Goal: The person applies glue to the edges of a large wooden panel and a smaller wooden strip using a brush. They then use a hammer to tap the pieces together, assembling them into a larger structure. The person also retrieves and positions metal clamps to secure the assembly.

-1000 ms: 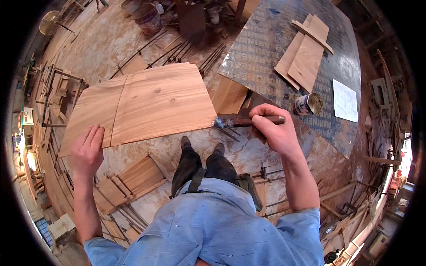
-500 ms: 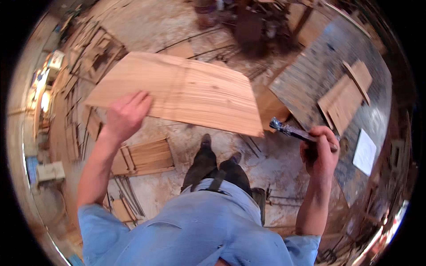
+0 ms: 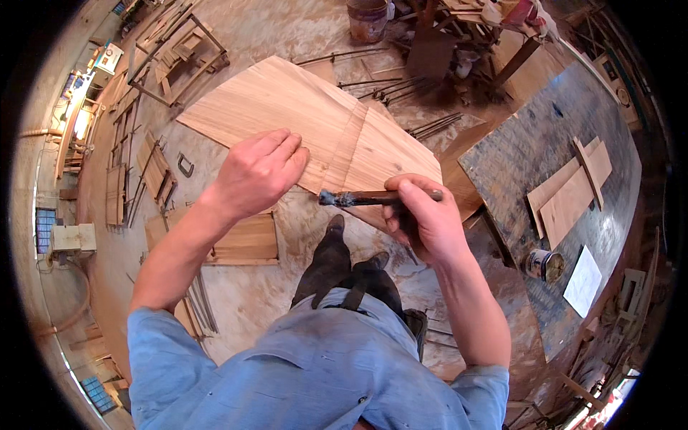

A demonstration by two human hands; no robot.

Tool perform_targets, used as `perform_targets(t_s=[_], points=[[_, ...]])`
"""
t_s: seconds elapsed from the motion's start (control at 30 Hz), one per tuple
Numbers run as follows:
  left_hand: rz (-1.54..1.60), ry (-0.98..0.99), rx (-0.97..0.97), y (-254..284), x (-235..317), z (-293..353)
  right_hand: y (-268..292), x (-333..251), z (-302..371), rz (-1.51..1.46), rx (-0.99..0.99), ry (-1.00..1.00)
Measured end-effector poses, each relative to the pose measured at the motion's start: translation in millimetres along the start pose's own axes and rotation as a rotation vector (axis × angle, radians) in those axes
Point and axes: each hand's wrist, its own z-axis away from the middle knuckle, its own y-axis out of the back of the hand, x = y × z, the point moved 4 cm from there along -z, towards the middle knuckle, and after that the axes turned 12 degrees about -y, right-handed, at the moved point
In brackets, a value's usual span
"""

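A wide wooden board (image 3: 287, 100) with angled ends lies in front of me, a darker seam running across it. My left hand (image 3: 261, 172) grips its near edge, fingers on top and the thumb out of sight. In my right hand (image 3: 424, 215) is a brush (image 3: 362, 198) with a dark handle, held level and pointing left. Its bluish, caked tip is just at the board's near edge; whether it touches the wood I cannot tell. The right hand covers part of the board's near right side.
On the right stands a dark, stained worktable (image 3: 502, 154) bearing wooden pieces (image 3: 573, 201), an open can (image 3: 545, 265) and a white sheet (image 3: 583, 282). A purple bucket (image 3: 367, 20) sits far off. Metal clamps and a wooden panel (image 3: 247, 240) lie on the floor.
My right hand has brought the brush left from beside the worktable to the board's near edge. The board has turned, its right end nearer me. My left hand sits further right.
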Motion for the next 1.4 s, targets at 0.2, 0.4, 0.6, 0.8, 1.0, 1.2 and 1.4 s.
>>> perform_targets(t_s=[0.2,0.4,0.6,0.8,1.0,1.2,1.4], points=[[0.019,0.002,-0.003,-5.9,1.6,-2.9,-0.4,-4.8,-11.0,0.106,0.160,0.029],[0.047,0.004,-0.039,-16.3,-0.1,2.9,-4.8,-15.7,9.3,0.475,0.109,0.071],[0.078,0.030,-0.114,-22.8,-0.3,4.5,-18.0,-20.6,13.1,0.764,0.062,0.355],[0.073,0.029,-0.118,-23.1,1.0,10.8,-20.6,-26.2,14.3,0.417,0.096,0.190],[0.107,0.092,-0.139,-22.6,1.7,11.7,-28.4,-2.9,-1.5,0.525,0.066,0.256],[0.099,0.114,-0.172,-24.5,2.9,22.2,-18.1,-19.0,16.8,0.404,0.133,0.201],[0.077,0.090,-0.131,-19.4,0.2,23.0,-2.9,-3.9,19.1,0.654,0.105,0.232]])
